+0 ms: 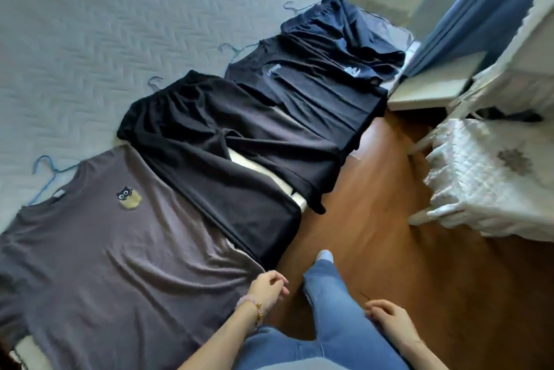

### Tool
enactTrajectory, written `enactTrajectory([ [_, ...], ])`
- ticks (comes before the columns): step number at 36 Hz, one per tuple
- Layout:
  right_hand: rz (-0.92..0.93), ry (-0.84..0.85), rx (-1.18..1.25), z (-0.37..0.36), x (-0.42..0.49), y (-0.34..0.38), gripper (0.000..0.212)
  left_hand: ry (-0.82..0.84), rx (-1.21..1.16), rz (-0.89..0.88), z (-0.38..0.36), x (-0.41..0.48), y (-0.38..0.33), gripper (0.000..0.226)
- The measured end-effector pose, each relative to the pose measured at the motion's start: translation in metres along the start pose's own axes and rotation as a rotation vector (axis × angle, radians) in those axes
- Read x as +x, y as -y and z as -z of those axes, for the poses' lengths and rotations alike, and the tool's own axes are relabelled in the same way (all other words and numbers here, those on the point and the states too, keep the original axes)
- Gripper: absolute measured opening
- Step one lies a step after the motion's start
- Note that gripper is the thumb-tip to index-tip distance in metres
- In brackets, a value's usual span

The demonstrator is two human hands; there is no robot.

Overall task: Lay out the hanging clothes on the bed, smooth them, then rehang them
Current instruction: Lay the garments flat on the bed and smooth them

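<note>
The left hand [269,286], a beaded bracelet [253,306] on its wrist, hangs with loosely curled fingers holding nothing, just beside the hem of the grey T-shirt [120,255] at the bed's near edge. The right hand [388,316] rests relaxed on the jeans leg [335,318], also holding nothing. The grey T-shirt lies flat on the bed [90,39], still on its blue hanger [45,173]. Along the same edge, each overlapping the next, lie black shorts [215,144], a dark T-shirt [302,90] and navy shorts [335,27] at the far corner, hems draping over the side toward the wooden floor [389,249].
</note>
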State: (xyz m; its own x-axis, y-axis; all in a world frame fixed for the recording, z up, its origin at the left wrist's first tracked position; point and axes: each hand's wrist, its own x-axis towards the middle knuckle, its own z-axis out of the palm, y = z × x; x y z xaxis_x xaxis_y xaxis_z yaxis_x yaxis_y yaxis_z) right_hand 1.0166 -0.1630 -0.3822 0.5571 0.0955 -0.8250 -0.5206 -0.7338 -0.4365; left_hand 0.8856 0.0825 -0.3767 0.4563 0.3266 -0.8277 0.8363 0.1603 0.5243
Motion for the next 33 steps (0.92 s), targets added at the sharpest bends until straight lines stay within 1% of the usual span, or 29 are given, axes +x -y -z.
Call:
enactTrajectory([
  [4, -0.047, 0.028, 0.054, 0.044, 0.034, 0.035, 0.020, 0.005, 0.075, 0.078, -0.017, 0.026, -0.035, 0.033],
  [6, -0.055, 0.066, 0.024, 0.066, 0.053, 0.057, 0.022, -0.017, 0.076, 0.114, -0.021, 0.040, -0.050, 0.033],
  [8, -0.063, 0.092, -0.032, 0.087, 0.074, 0.077, 0.023, -0.079, 0.030, 0.125, -0.025, 0.053, -0.066, 0.032],
  [10, -0.034, 0.097, -0.115, 0.106, 0.093, 0.098, 0.025, -0.159, -0.072, 0.138, -0.026, 0.066, -0.083, 0.032],
  [12, -0.010, 0.101, -0.160, 0.122, 0.110, 0.123, 0.026, -0.195, -0.158, 0.173, -0.025, 0.080, -0.099, 0.031],
  [16, 0.064, 0.100, -0.156, 0.147, 0.139, 0.180, 0.030, -0.180, -0.194, 0.249, -0.021, 0.106, -0.124, 0.030],
  [24, 0.262, 0.116, -0.162, 0.170, 0.214, 0.282, 0.032, -0.308, -0.297, 0.372, -0.026, 0.160, -0.177, 0.030],
  [28, 0.294, 0.164, -0.220, 0.187, 0.243, 0.326, 0.031, -0.340, -0.384, 0.414, -0.032, 0.184, -0.231, 0.025],
  [31, 0.275, 0.202, -0.337, 0.213, 0.266, 0.354, 0.027, -0.322, -0.444, 0.417, -0.034, 0.202, -0.284, 0.026],
  [33, 0.250, 0.218, -0.372, 0.233, 0.283, 0.374, 0.026, -0.323, -0.468, 0.414, -0.034, 0.221, -0.317, 0.028],
])
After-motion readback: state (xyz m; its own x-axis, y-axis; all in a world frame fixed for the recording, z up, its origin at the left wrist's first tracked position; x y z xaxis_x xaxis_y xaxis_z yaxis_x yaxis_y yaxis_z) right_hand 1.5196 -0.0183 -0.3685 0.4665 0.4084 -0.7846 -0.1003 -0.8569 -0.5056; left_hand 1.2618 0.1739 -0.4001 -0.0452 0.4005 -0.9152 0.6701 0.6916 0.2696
